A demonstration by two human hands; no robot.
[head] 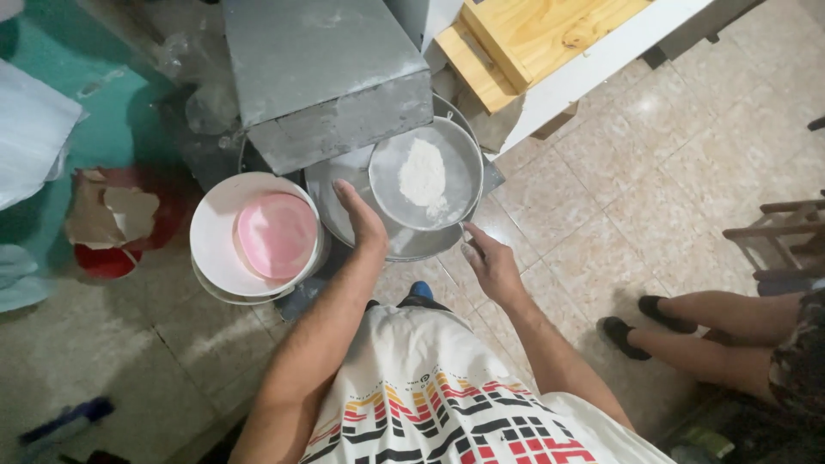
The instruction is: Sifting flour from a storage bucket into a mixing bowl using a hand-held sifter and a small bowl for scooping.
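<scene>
Left hand point(361, 219) and right hand point(485, 258) both open, touching opposite rims of round sieve point(425, 185) holding white flour point(424, 172), over metal basin point(404, 245).

The grey metal chute point(322, 73) ran off the top edge and covered the far part of the wide metal basin point(344, 185), so the basin's full rim could not be seen. The round sieve point(427, 172) hid most of the basin's inside. The left hand point(361, 223) lay over the sieve's near-left rim, its fingers point(345, 196) partly out of sight. The right hand point(485, 258) was blurred, and whether it touched the sieve could not be told. The pink lid point(277, 234) concealed the white bucket's point(215, 232) contents. Another person's legs point(687, 322) were cut off at the right edge. A blue object point(64, 423) at lower left was too blurred to identify.
</scene>
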